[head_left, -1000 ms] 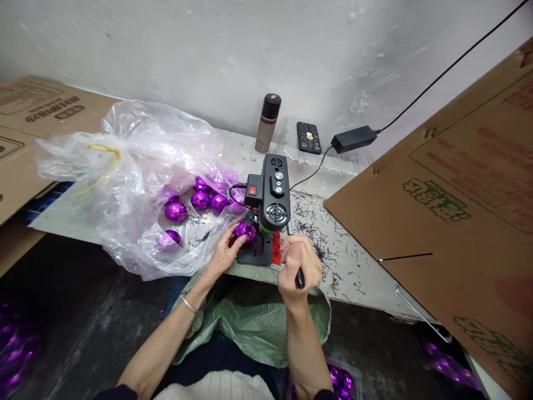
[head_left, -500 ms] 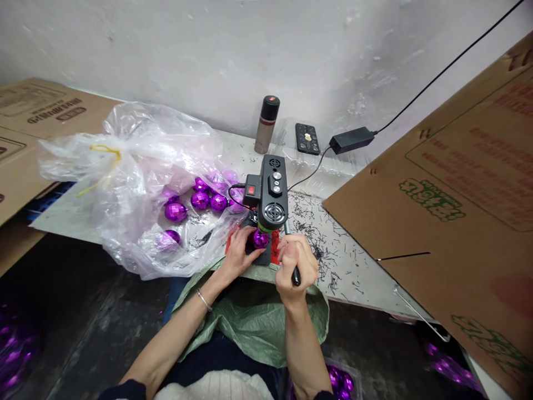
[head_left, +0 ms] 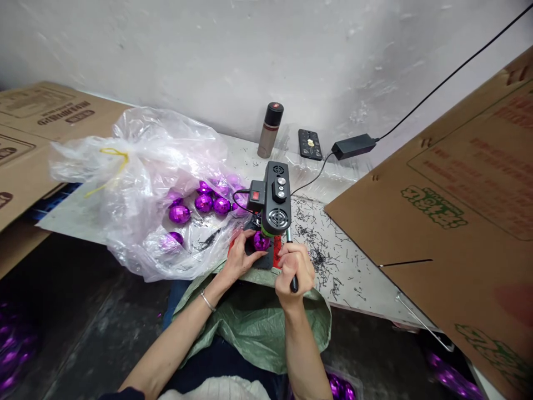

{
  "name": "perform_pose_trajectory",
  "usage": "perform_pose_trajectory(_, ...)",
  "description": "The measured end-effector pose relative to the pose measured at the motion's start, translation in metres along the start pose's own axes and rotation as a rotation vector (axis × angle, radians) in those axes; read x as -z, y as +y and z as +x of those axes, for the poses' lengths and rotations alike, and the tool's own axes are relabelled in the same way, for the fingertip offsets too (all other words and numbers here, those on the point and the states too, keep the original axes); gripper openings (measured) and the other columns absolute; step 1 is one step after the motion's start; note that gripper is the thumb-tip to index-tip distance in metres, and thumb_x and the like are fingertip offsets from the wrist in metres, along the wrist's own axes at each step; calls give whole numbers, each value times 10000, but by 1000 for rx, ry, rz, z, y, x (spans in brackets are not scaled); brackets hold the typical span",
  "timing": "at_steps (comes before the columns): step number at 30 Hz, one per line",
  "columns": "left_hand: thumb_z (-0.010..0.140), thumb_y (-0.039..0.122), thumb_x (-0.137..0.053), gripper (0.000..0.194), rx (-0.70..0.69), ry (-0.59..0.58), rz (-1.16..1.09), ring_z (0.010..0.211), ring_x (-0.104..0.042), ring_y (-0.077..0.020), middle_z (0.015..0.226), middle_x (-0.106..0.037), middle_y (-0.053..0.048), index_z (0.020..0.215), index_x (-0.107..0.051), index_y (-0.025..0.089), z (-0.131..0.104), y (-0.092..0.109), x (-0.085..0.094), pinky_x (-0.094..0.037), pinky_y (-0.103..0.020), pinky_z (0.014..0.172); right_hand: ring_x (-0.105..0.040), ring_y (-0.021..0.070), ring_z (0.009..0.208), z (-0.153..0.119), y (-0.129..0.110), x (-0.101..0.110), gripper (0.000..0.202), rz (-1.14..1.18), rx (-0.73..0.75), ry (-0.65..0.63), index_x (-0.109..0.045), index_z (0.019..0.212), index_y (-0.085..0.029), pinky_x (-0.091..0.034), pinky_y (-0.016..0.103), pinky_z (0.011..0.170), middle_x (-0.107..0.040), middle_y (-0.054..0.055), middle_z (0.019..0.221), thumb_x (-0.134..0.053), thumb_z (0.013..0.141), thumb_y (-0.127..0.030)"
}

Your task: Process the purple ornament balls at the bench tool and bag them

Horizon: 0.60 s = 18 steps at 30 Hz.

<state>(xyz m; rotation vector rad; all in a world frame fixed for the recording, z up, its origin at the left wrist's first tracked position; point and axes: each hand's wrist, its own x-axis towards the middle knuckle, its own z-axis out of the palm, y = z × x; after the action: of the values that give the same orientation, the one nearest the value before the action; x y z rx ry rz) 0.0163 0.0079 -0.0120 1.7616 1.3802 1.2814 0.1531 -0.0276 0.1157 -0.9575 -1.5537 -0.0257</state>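
Beneath the head of a black press machine [head_left: 277, 191] sits a shiny purple ball [head_left: 261, 241]. My left hand [head_left: 241, 256] holds the ball at its left and front, thumb and fingers on either side. The machine's black-handled lever [head_left: 294, 283] is in the closed fist of my right hand [head_left: 296, 269]. A red mat [head_left: 277, 251] shows beside the machine's dark base. Left of it lies an open clear plastic bag [head_left: 145, 194] tied with yellow string, with several purple balls [head_left: 180, 214] in it.
A bottle [head_left: 270, 130], a phone [head_left: 310, 144] and a power adapter [head_left: 353, 146] are near the wall. Black scraps [head_left: 318, 258] litter the table [head_left: 362, 283]. Cardboard boxes stand at the right [head_left: 449, 205] and left [head_left: 54, 119]. Green cloth [head_left: 245, 328] covers the lap.
The view has shifted slightly, so the whole scene sits a little lower. Both hands keep their holds on the ball and the lever.
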Motion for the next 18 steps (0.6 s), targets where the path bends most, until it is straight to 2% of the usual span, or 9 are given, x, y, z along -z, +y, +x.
perform_pose_trajectory(5, 822, 367, -860, 570, 18, 11, -25, 1251, -691, -303, 1268, -715, -106, 1280, -560, 209, -1, -1, -2, -570, -481, 1050, -549, 120, 642, -13, 10, -5, 300, 0, 45, 14, -487, 735, -228, -439, 271, 589, -571, -3, 744, -398, 1009, -143)
perform_pose_trajectory(10, 821, 397, -860, 568, 40, 4, -33, 1240, -695, -300, 1272, -714, -105, 1268, -563, 212, -2, -2, -2, -563, -495, 1066, -545, 133, 634, -25, 20, -13, 316, 10, 30, 80, -483, 731, -232, -448, 294, 604, -556, -3, 742, -371, 1021, -177)
perform_pose_trajectory(18, 846, 413, -837, 545, 17, 13, -63, 1237, -695, -304, 1267, -714, -117, 1268, -562, 205, -2, -1, -3, -567, -503, 1057, -542, 133, 625, -32, 25, -22, 341, 26, 52, 150, -473, 722, -231, -485, 321, 656, -548, -12, 721, -358, 1042, -210)
